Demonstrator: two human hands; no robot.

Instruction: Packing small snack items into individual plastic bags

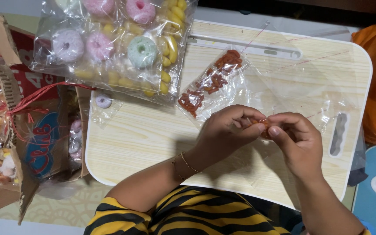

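Left hand (pixel 227 130) and right hand (pixel 297 139) met over pale wood-grain tabletop (pixel 144 135), near its front edge. Both grips pinched together on small orange snack pieces (pixel 263 125) between fingertips. Clear strip of small packets (pixel 212 85) holding orange-red sticks lay just behind hands. Large clear bag (pixel 118 48) of pink, lilac, green sugared rings and yellow sweets overhung tabletop's far-left corner. Open cardboard box (pixel 31 143), red and blue oval label, stood left of tabletop

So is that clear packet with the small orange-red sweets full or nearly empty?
Partly filled: the clear packet lies flat on the lap desk, its sweets in three loose clusters with bare plastic around them.
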